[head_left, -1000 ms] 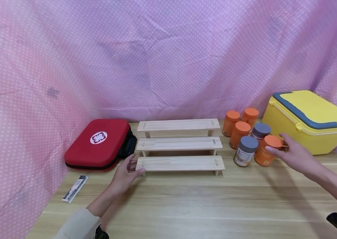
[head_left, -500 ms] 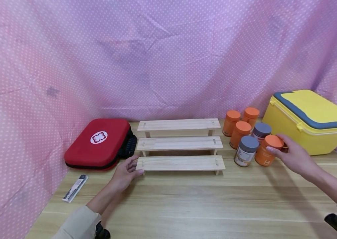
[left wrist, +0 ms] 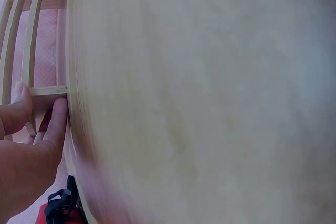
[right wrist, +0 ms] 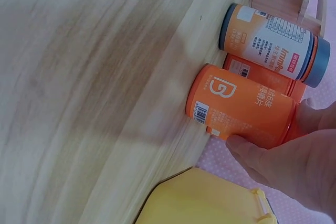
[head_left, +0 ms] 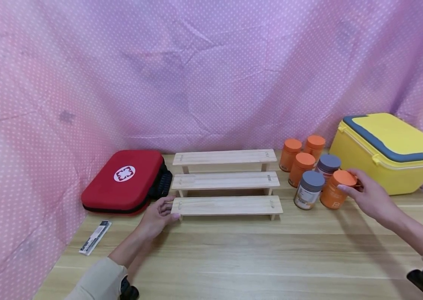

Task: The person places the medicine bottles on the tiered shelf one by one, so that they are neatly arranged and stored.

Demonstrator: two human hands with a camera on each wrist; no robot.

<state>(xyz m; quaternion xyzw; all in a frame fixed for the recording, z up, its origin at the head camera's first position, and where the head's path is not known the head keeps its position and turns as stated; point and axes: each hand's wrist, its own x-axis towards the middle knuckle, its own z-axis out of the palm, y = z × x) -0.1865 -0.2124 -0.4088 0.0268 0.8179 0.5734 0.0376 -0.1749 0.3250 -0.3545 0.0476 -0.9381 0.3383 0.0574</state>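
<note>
A three-tier wooden display shelf stands mid-table. My left hand holds the left end of its lowest tier. In the left wrist view the thumb lies against the board's edge, with the fingers by the leg. On the right my right hand grips an orange bottle near its orange lid, thumb and fingers on opposite sides. The right wrist view shows this bottle's printed label. Beside it stands a grey-lidded bottle, with another grey-lidded bottle just behind.
Several orange-lidded bottles cluster behind the grey-lidded ones. A yellow box with a grey handle stands at far right. At left lie a red first-aid case and a slim white packet. A pink dotted cloth hangs behind.
My right hand's fingers have drawn in round the orange bottle, which has shifted very slightly to the right. My left hand has stayed at the shelf's end.
</note>
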